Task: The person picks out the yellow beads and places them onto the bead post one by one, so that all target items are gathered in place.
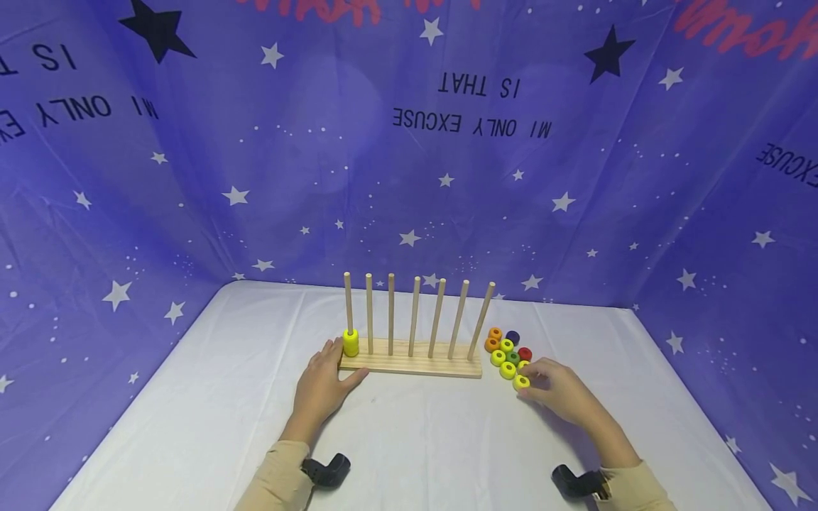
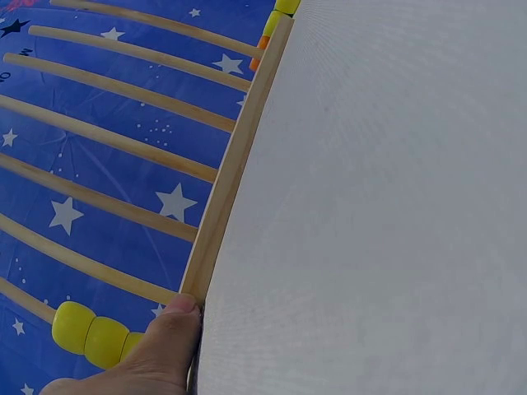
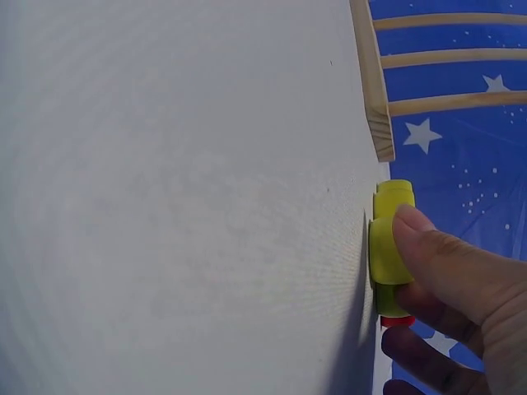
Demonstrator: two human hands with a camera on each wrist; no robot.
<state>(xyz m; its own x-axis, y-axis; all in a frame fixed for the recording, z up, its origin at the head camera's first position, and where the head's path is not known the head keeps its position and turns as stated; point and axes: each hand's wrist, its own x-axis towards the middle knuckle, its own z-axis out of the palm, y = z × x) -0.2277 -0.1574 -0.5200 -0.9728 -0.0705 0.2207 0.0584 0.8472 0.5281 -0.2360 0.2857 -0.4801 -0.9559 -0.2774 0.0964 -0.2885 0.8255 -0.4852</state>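
Left hand (image 1: pixel 326 380) lies flat with fingers spread against the left end of the wooden peg rack (image 1: pixel 412 363) at mid-frame on the white tabletop (image 1: pixel 415 440), likely bracing it, with 2 yellow rings (image 1: pixel 351 343) stacked on the leftmost of 7 pegs. Right hand (image 1: pixel 559 394) pinches a yellow ring (image 1: pixel 521 382) at the near edge of the loose pile of rings (image 1: pixel 508 349), just right of the rack. Upside down on the starry blue backdrop (image 1: pixel 409 156): "MI ONLY EXCUSE IS THAT".
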